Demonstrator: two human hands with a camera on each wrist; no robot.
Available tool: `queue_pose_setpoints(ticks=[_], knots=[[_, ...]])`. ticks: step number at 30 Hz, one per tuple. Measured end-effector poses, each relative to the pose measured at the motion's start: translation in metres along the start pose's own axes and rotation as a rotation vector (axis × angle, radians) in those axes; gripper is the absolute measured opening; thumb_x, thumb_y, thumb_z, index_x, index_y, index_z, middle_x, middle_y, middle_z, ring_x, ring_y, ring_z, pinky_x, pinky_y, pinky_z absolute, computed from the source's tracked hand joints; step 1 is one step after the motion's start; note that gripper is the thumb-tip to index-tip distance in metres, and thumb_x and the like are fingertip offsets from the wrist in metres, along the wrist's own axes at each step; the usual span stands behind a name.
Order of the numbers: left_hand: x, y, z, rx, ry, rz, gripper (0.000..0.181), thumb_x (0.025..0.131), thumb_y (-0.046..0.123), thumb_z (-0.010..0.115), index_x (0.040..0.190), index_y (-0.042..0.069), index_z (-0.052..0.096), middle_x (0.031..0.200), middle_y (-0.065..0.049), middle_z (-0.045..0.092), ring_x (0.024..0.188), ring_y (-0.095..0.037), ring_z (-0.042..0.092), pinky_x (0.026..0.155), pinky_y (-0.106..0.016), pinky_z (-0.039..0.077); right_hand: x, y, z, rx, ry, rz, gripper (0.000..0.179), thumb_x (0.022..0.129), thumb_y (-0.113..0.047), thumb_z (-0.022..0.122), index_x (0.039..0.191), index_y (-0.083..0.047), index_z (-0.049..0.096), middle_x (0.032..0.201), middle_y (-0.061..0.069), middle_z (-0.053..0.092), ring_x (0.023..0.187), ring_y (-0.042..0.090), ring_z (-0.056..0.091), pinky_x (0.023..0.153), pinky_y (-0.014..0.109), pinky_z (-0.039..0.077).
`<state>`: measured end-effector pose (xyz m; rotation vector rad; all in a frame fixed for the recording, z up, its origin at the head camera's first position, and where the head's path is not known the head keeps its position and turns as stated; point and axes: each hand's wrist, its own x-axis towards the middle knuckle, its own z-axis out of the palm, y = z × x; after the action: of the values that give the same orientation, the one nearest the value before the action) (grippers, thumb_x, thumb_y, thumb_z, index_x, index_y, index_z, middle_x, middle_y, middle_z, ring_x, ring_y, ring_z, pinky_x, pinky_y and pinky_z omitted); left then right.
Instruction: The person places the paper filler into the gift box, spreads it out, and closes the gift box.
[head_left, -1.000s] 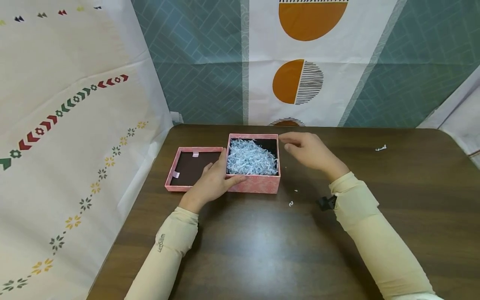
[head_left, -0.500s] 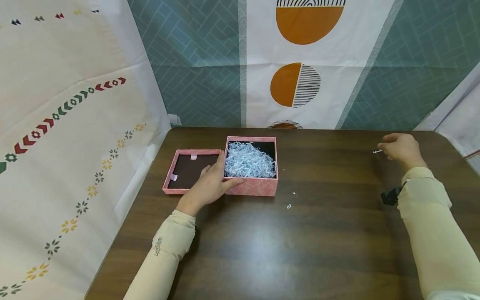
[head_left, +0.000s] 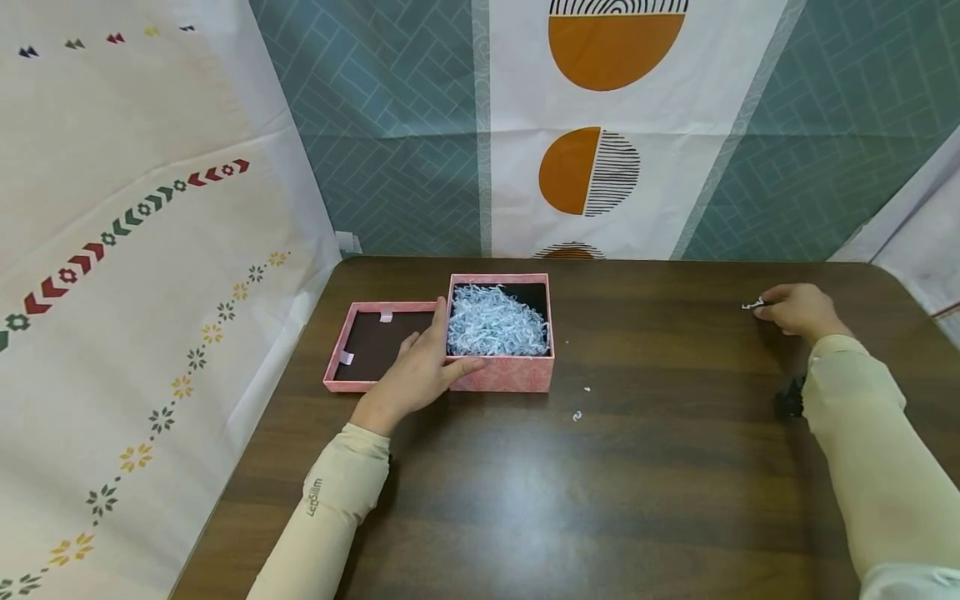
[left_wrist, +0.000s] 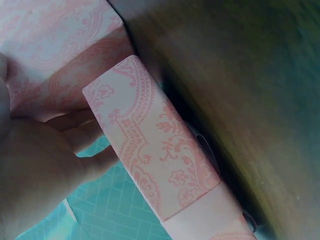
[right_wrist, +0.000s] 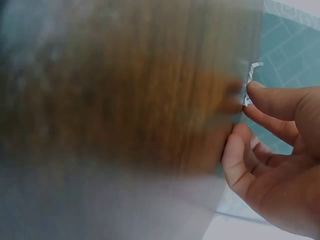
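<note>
A pink patterned box stands at the table's middle back, filled with pale blue shredded paper. Against its left side lies my left hand, index finger extended along the wall and thumb across the front face. In the left wrist view, my other fingers reach between the box and its lid. Far to the right, my right hand pinches a small paper shred low over the table. The right wrist view shows that shred at the thumb and index fingertips, the other fingers curled.
The lid lies upturned left of the box, dark inside with two pale tabs. Tiny paper scraps lie on the brown wooden table in front of the box. Patterned cloth hangs behind the far edge.
My right hand has moved from the box's right rim to the shred at the far right and now pinches it. The left hand stays at the box.
</note>
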<state>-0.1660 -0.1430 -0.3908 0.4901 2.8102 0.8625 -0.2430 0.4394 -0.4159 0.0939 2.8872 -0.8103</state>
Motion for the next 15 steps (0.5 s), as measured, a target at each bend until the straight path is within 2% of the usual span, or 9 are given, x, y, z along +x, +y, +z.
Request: queue_pose_setpoints(ticks=[3,6,11,15], knots=[[0.0,0.0,0.0,-0.001,0.003,0.006,0.113,0.093,0.064,0.058,0.16,0.01,-0.016,0.166,-0.015,0.012,0.151,-0.028,0.02,0.12,-0.056,0.006,0.001,-0.005,0.002,-0.09,0.041,-0.06,0.037,0.094,-0.011,0.063,0.114,0.02,0.056,0.097,0.034,0.064,0.076,0.039,0.062,0.069,0.051,0.05],[0.001,0.001,0.0,-0.002,0.009,0.008,0.113,0.092,0.066,0.057,0.16,0.01,-0.014,0.166,-0.014,0.012,0.151,-0.027,0.02,0.12,-0.055,0.006,0.002,-0.01,0.004,-0.144,0.077,-0.118,0.026,0.091,-0.008,0.065,0.102,0.015,0.062,0.094,0.031,0.065,0.083,0.045,0.058,0.077,0.059,0.043],[0.001,0.0,0.0,0.002,0.011,-0.009,0.114,0.091,0.068,0.056,0.161,0.011,-0.014,0.166,-0.013,0.012,0.151,-0.026,0.018,0.12,-0.053,0.004,0.004,-0.017,0.007,-0.19,0.092,-0.164,0.011,0.088,-0.005,0.064,0.083,0.004,0.065,0.075,0.016,0.065,0.075,0.039,0.056,0.071,0.052,0.041],[0.001,0.0,0.0,0.004,0.004,-0.009,0.113,0.092,0.066,0.058,0.161,0.011,-0.013,0.166,-0.014,0.012,0.151,-0.027,0.018,0.12,-0.054,0.005,0.003,-0.021,0.009,-0.226,0.048,-0.171,0.01,0.089,-0.006,0.062,0.081,0.0,0.065,0.073,0.011,0.063,0.074,0.036,0.054,0.069,0.05,0.041]])
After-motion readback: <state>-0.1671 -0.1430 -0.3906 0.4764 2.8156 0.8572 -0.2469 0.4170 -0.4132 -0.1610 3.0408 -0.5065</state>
